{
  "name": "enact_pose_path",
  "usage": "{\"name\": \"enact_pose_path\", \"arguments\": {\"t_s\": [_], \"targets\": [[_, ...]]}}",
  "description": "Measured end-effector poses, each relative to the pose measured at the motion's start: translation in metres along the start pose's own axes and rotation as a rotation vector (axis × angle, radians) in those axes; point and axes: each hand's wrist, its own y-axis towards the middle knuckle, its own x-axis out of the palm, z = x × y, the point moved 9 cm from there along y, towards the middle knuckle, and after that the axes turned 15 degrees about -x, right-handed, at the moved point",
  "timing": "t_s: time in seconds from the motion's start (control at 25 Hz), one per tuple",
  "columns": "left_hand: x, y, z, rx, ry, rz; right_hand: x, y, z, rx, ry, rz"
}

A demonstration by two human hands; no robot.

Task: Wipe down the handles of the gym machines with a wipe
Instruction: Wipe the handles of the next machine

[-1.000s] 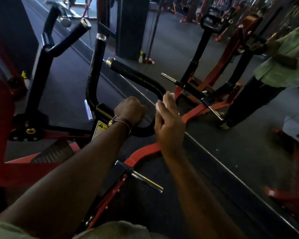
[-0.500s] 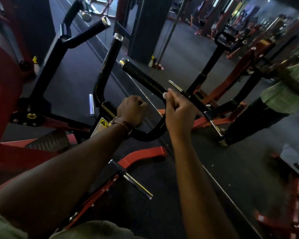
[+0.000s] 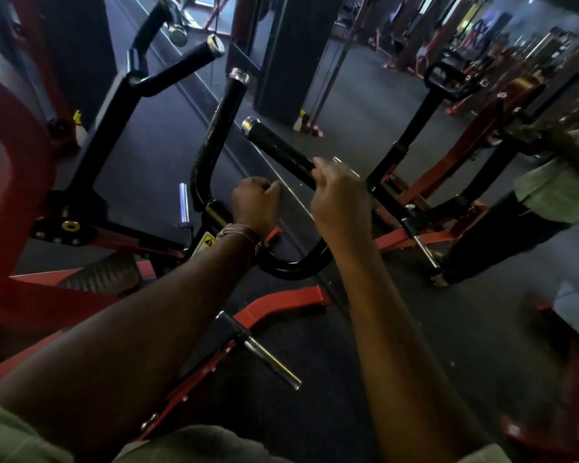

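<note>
Flooring of dark rubber is seen under a red-framed machine. A black U-shaped handle bar with chrome end caps is mounted on it. The grip on the near branch is clasped by the right hand, fingers curled round it. The bar's lower bend is held by the left hand, closed in a fist. The wipe cannot be made out; whether it lies under the right hand cannot be told.
</note>
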Motion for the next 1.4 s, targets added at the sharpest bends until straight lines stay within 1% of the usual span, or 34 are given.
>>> {"name": "enact_pose_path", "arguments": {"t_s": [0.08, 0.16, 0.2, 0.28, 0.36, 0.44, 0.48, 0.56, 0.64, 0.72, 0.8, 0.92, 1.0, 1.08, 1.16, 1.24, 1.28, 1.32, 1.36, 1.4], "targets": [[0.001, -0.001, 0.001, 0.026, 0.017, -0.024, -0.015, -0.040, 0.009, 0.040, -0.066, 0.120], [0.001, -0.004, 0.002, 0.051, 0.035, -0.041, -0.016, -0.070, 0.011, 0.053, -0.155, 0.175], [0.001, -0.006, 0.002, 0.059, 0.031, -0.040, -0.010, -0.073, 0.010, 0.035, -0.189, 0.157], [0.002, -0.010, 0.006, 0.079, 0.075, -0.028, 0.008, -0.051, -0.005, -0.057, -0.246, 0.043], [0.007, -0.017, 0.011, 0.102, 0.205, -0.016, 0.028, -0.013, -0.029, -0.160, -0.292, -0.102], [0.009, -0.020, 0.011, 0.108, 0.293, -0.017, 0.044, 0.011, -0.043, -0.193, -0.335, -0.221], [0.008, -0.021, 0.011, 0.110, 0.309, -0.017, 0.047, 0.012, -0.043, -0.216, -0.367, -0.250], [0.007, -0.021, 0.009, 0.114, 0.290, -0.023, 0.036, -0.006, -0.036, -0.280, -0.424, -0.222], [0.004, -0.019, 0.005, 0.111, 0.242, -0.002, 0.018, -0.037, -0.023, -0.282, -0.366, -0.166], [0.002, -0.018, 0.005, 0.120, 0.224, 0.026, 0.011, -0.046, -0.013, -0.244, -0.312, -0.156], [0.003, -0.017, 0.004, 0.138, 0.242, 0.039, 0.020, -0.017, -0.021, -0.281, -0.287, -0.168], [0.005, -0.021, 0.006, 0.175, 0.265, 0.045, 0.043, 0.024, -0.035, -0.347, -0.251, -0.258], [0.001, -0.022, 0.008, 0.184, 0.249, 0.067, 0.038, 0.024, -0.030, -0.300, -0.205, -0.220], [-0.001, -0.023, 0.007, 0.204, 0.215, 0.093, 0.017, 0.000, -0.012, -0.207, -0.170, -0.132], [-0.005, -0.021, 0.005, 0.219, 0.121, 0.096, -0.008, -0.029, 0.002, -0.094, -0.085, -0.021], [-0.010, -0.016, -0.002, 0.224, -0.008, 0.094, -0.022, -0.029, 0.020, 0.045, 0.104, 0.066], [-0.010, -0.016, -0.004, 0.220, -0.034, 0.095, -0.017, -0.018, 0.030, 0.129, 0.212, 0.047], [-0.009, -0.016, -0.004, 0.217, -0.031, 0.102, -0.006, -0.001, 0.042, 0.211, 0.348, -0.014], [-0.009, -0.017, -0.002, 0.215, -0.018, 0.111, 0.013, 0.018, 0.052, 0.291, 0.553, -0.103], [-0.009, -0.018, 0.000, 0.212, -0.004, 0.124, 0.034, 0.033, 0.054, 0.373, 0.823, -0.207]]}}
